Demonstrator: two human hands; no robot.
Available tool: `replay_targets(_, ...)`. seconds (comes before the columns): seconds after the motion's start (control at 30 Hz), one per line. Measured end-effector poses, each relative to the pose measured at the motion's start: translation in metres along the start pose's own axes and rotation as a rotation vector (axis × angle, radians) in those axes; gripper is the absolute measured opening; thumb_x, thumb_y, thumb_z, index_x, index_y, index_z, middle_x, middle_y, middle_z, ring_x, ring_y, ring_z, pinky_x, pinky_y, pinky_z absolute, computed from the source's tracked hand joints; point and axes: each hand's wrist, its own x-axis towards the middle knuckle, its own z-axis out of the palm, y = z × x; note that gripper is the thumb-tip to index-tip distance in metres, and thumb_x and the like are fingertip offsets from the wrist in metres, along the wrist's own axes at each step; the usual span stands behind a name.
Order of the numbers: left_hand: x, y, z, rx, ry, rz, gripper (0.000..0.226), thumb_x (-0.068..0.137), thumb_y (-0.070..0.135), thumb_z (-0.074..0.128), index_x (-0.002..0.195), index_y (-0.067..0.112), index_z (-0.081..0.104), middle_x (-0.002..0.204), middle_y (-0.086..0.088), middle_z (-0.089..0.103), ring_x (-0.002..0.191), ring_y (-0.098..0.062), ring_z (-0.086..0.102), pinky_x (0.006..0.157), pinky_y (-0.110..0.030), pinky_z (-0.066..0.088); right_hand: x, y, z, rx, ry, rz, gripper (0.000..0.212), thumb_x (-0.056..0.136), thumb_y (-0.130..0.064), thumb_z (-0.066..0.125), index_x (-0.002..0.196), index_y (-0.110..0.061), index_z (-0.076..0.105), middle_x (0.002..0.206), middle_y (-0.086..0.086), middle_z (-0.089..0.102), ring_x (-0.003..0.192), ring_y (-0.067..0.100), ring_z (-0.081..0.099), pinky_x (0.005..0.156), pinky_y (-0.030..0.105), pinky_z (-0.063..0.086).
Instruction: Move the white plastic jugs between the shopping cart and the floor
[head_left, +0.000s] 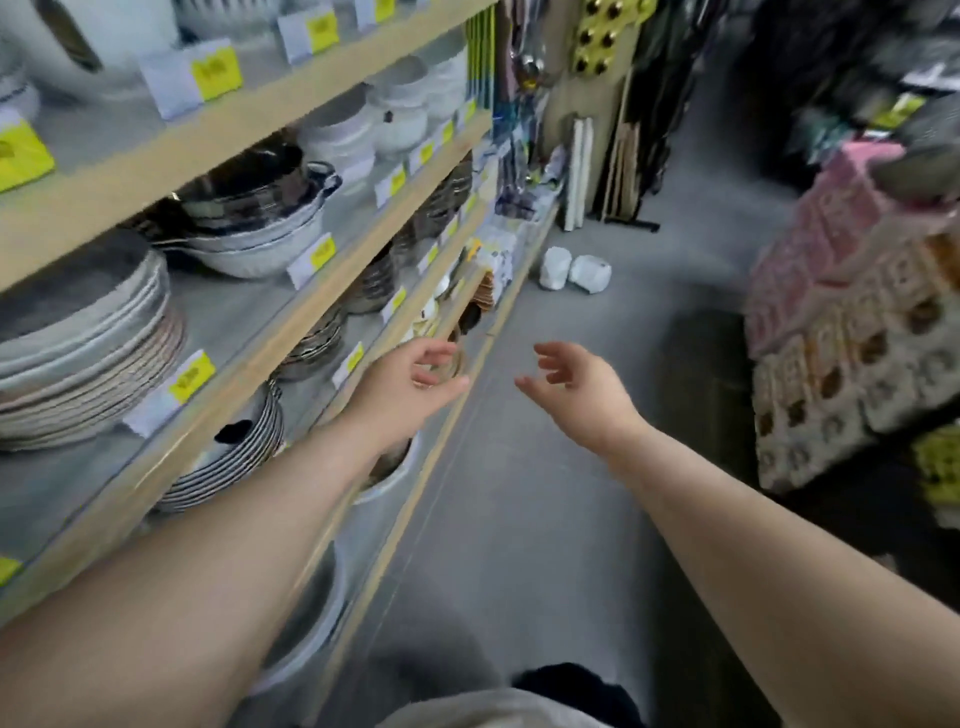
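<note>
Head view looks down a shop aisle with both bare arms stretched forward over the grey floor (519, 519). Left hand (410, 384) hovers just beside the edge of the wooden shelf unit (270, 332), its fingers (434, 356) spread apart and loosely curled, holding nothing. Right hand (576, 389) hangs over the floor, near the left one but not touching it — its fingers (553, 358) are also apart and empty.

Two white plastic jugs (574, 270) sit on the floor well beyond the hands, close against the foot of the shelf unit; one stands upright, the other beside it looks tipped on its side, though blur makes that hard to judge.

On the shelf unit, stacked plates (83, 338) and bowls (249, 228) fill the levels, with yellow price tags (192, 376) along the edges. Across the aisle from the shelf unit stands a pile of patterned boxes (852, 322) — pink above, pale below.
</note>
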Motion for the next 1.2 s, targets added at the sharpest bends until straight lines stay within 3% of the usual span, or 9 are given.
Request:
replay_targets(0.1,0.066,0.011,0.034,0.007,-0.092,0.024,0.035,0.083,0.023,0.074,0.117,0.023,0.062,0.115,0.005,0.063,0.098,-0.019,0.062,0.081,-0.019,0.049,0.049,0.028,-0.027,0.007,0.093,0.060,0.053,0.084,-0.038,0.071,0.132,-0.021,0.055,0.120,0.000,0.061,0.105,0.014,0.059,0.091,0.033,0.051)
replay_targets(0.23,0.155,0.026,0.083,-0.002,-0.132,0.045,0.036,0.082,0.022,0.074,0.116,0.023,0.062,0.114,0.003,0.064,0.098,-0.025,0.063,0.089,-0.036,0.053,0.124,0.066,-0.067,0.015,0.146,0.111,0.052,0.084,-0.036,0.072,0.131,-0.019,0.056,0.118,0.001,0.061,0.102,0.014,0.060,0.090,0.029,0.049)
replay_targets(0.47,0.298,0.066,0.150,-0.006,-0.153,0.010,0.036,0.084,0.021,0.073,0.118,0.022,0.061,0.115,0.003,0.061,0.100,-0.027,0.063,0.079,-0.014,0.045,0.268,0.098,-0.149,-0.010,0.139,0.145,0.051,0.085,-0.036,0.071,0.130,-0.017,0.056,0.118,0.002,0.061,0.104,0.015,0.061,0.090,0.028,0.049)
replay_targets(0.57,0.356,0.075,0.166,-0.008,-0.163,-0.008,0.035,0.083,0.020,0.073,0.116,0.024,0.061,0.117,0.001,0.062,0.099,-0.026,0.063,0.085,-0.024,0.047,0.324,0.106,-0.171,-0.011,0.126,0.160,0.052,0.085,-0.036,0.070,0.131,-0.017,0.055,0.120,0.003,0.062,0.106,0.017,0.061,0.094,0.033,0.050)
replay_targets(0.7,0.444,0.078,0.187,-0.010,-0.180,-0.016,0.037,0.083,0.021,0.074,0.117,0.024,0.060,0.115,0.003,0.063,0.099,-0.021,0.063,0.091,-0.032,0.049,0.405,0.120,-0.190,0.006,0.117,0.189,0.050,0.086,-0.036,0.069,0.131,-0.018,0.054,0.121,0.001,0.061,0.107,0.015,0.060,0.091,0.029,0.049)
replay_targets(0.83,0.546,0.078,0.207,0.017,-0.204,0.003,0.034,0.083,0.028,0.073,0.115,0.029,0.060,0.114,0.010,0.062,0.094,-0.014,0.062,0.082,-0.025,0.047,0.502,0.132,-0.205,0.012,0.131,0.215,0.050,0.087,-0.034,0.068,0.131,-0.018,0.054,0.121,0.000,0.059,0.108,0.015,0.059,0.083,0.024,0.046)
replay_targets(0.97,0.647,0.088,0.220,0.025,-0.242,-0.004,0.031,0.084,0.025,0.073,0.111,0.031,0.059,0.112,0.009,0.062,0.093,-0.016,0.062,0.066,-0.018,0.044,0.599,0.137,-0.223,0.016,0.140,0.247,0.051,0.086,-0.034,0.069,0.132,-0.018,0.053,0.120,-0.001,0.060,0.107,0.014,0.059,0.087,0.027,0.048)
replay_targets(1.07,0.716,0.101,0.230,0.042,-0.250,0.008,0.031,0.084,0.023,0.072,0.111,0.028,0.060,0.110,0.008,0.063,0.081,-0.007,0.060,0.064,-0.009,0.042,0.663,0.142,-0.239,0.048,0.164,0.264,0.050,0.086,-0.034,0.069,0.131,-0.020,0.054,0.119,-0.003,0.060,0.104,0.013,0.059,0.082,0.025,0.047)
replay_targets(1.2,0.789,0.107,0.253,0.030,-0.268,-0.027,0.032,0.084,0.022,0.073,0.113,0.028,0.060,0.115,0.005,0.063,0.077,-0.003,0.056,0.063,-0.016,0.044,0.734,0.160,-0.261,0.080,0.144,0.294,0.049,0.086,-0.035,0.068,0.131,-0.021,0.054,0.113,-0.007,0.056,0.100,0.010,0.057,0.077,0.022,0.043)
